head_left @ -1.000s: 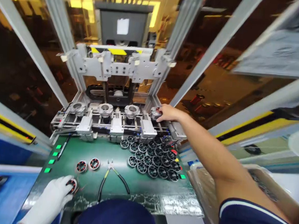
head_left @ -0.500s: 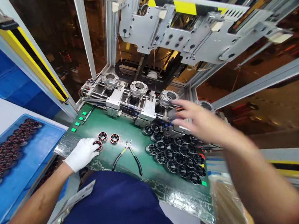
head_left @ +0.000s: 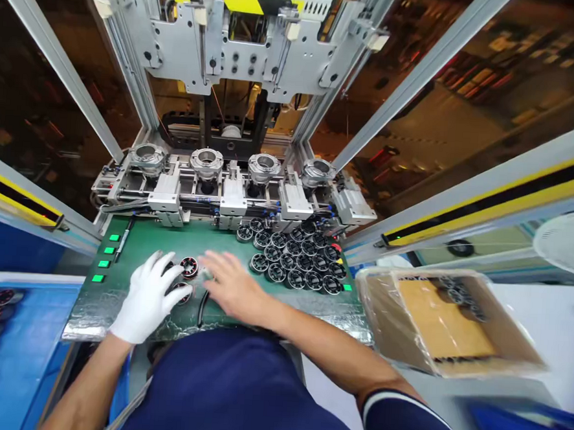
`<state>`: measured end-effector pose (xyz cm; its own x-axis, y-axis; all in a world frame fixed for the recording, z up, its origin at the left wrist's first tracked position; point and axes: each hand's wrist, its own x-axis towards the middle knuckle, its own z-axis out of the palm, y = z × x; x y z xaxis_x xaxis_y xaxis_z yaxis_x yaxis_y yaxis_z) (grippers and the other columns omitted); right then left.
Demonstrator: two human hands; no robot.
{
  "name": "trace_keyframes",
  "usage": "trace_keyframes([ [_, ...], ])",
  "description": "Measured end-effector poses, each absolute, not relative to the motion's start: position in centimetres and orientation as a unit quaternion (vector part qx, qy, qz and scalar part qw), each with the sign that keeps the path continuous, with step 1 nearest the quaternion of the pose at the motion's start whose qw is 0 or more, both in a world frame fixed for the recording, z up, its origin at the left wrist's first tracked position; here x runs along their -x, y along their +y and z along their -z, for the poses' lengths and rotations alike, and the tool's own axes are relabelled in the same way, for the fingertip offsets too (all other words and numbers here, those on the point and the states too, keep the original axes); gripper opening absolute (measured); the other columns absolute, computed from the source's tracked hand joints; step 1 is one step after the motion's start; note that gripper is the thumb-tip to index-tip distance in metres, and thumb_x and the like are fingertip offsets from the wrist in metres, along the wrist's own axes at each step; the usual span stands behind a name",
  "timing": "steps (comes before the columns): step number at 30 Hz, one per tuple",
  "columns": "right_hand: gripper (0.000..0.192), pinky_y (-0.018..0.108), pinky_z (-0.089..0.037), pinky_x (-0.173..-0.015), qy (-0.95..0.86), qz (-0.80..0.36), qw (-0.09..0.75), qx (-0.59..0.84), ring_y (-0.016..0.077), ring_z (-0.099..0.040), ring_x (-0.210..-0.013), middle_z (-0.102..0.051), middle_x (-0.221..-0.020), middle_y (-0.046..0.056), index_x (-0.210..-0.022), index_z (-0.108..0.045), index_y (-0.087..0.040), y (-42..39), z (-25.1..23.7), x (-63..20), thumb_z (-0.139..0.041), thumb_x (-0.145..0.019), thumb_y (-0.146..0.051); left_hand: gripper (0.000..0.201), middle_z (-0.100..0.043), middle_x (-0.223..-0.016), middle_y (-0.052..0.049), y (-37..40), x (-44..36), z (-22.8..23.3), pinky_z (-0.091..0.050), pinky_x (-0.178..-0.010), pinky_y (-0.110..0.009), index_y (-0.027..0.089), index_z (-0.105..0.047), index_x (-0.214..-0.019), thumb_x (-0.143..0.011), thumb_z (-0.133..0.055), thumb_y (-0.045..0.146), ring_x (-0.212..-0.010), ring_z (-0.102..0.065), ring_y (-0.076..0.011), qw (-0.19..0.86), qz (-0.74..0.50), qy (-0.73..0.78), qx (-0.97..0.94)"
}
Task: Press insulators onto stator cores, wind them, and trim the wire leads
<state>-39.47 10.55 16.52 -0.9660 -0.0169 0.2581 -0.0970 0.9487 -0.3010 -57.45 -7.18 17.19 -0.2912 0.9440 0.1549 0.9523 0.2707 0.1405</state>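
Left hand [head_left: 146, 297], in a white glove, lay flat and spread on the green mat [head_left: 134, 244] near the table's front edge, fingers open, gripping nothing. One wound stator [head_left: 188, 267] with red-copper coils sat just beyond its fingertips; a second wound stator [head_left: 181, 291] was partly covered under the thumb side, touching the glove.

Right hand [head_left: 231, 284], bare, was open with fingers extended, blurred, palm down over the mat just right of the gloved hand. It held nothing that could be made out. A black handle of the cutters [head_left: 201, 307] showed beneath it; the rest of the tool was hidden.

Relation noted: the exposed stator lay between the two hands, to the left of the right hand's fingertips and ahead of the left's. Both hands near; the left closer.

Toward the table's right rear, a cluster of empty black cores [head_left: 296, 261]. Behind, four fixture nests [head_left: 206, 161] in a row along the machine's front.
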Motion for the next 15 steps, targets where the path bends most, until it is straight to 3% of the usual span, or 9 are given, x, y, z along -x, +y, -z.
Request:
trace_keyframes([
  [3,0.012,0.063,-0.030,-0.114,-0.962,-0.197,0.138,0.130,0.0382,-0.033,-0.142,-0.044,-0.145,0.022,-0.095,-0.068,-0.009,14.3,-16.3,35.2,-0.067,-0.084,-0.013,0.048,-0.054,-0.144,-0.017,-5.4,56.2,-16.0,-0.040,-0.104,-0.059,0.020,-0.066,-0.118,-0.087,-0.059,0.056,-0.137,-0.041,-0.0436,0.012,0.063,-0.802,0.594],
  [6,0.017,0.068,-0.028,-0.111,-0.943,-0.229,0.141,0.197,0.0453,-0.027,-0.143,-0.038,-0.147,0.027,-0.094,-0.068,-0.006,16.5,-14.9,32.9,-0.070,-0.077,-0.006,0.049,-0.053,-0.144,-0.019,-5.5,56.2,-15.3,-0.037,-0.106,-0.059,0.018,-0.069,-0.112,-0.084,-0.062,0.058,-0.136,-0.042,-0.0443,0.008,0.054,-0.804,0.592],
  [10,0.010,0.068,-0.013,-0.118,-0.906,-0.320,0.162,0.224,0.0397,-0.015,-0.149,-0.033,-0.154,0.019,-0.083,-0.065,-0.010,15.9,-13.7,33.2,-0.057,-0.083,-0.004,0.043,-0.054,-0.142,-0.019,-6.9,56.9,-16.0,-0.038,-0.104,-0.060,0.019,-0.072,-0.102,-0.083,-0.064,0.057,-0.134,-0.043,-0.0459,0.010,0.044,-0.813,0.581],
  [11,0.010,0.066,-0.013,-0.119,-0.892,-0.353,0.168,0.226,0.0384,-0.018,-0.149,-0.035,-0.153,0.018,-0.081,-0.065,-0.010,15.4,-13.8,33.7,-0.056,-0.084,-0.006,0.044,-0.054,-0.142,-0.019,-7.1,56.8,-16.6,-0.039,-0.104,-0.061,0.019,-0.072,-0.103,-0.083,-0.064,0.057,-0.134,-0.044,-0.0457,0.014,0.049,-0.814,0.578],
  [13,0.007,0.060,-0.029,-0.116,-0.858,-0.433,0.169,0.220,0.0348,-0.038,-0.139,-0.047,-0.144,0.017,-0.080,-0.064,-0.012,14.2,-14.8,34.9,-0.061,-0.085,-0.016,0.053,-0.055,-0.141,-0.019,-7.0,55.9,-18.0,-0.041,-0.103,-0.058,0.020,-0.067,-0.116,-0.081,-0.065,0.060,-0.132,-0.047,-0.0434,0.017,0.079,-0.803,0.590],
  [15,0.017,0.046,-0.051,-0.098,-0.814,-0.526,0.148,0.198,0.0259,-0.061,-0.111,-0.062,-0.124,0.014,-0.082,-0.064,-0.014,12.8,-16.4,36.4,-0.066,-0.085,-0.030,0.070,-0.056,-0.139,-0.020,-6.4,54.4,-19.4,-0.045,-0.101,-0.052,0.018,-0.055,-0.133,-0.079,-0.068,0.061,-0.126,-0.053,-0.0391,0.013,0.128,-0.779,0.614],
])
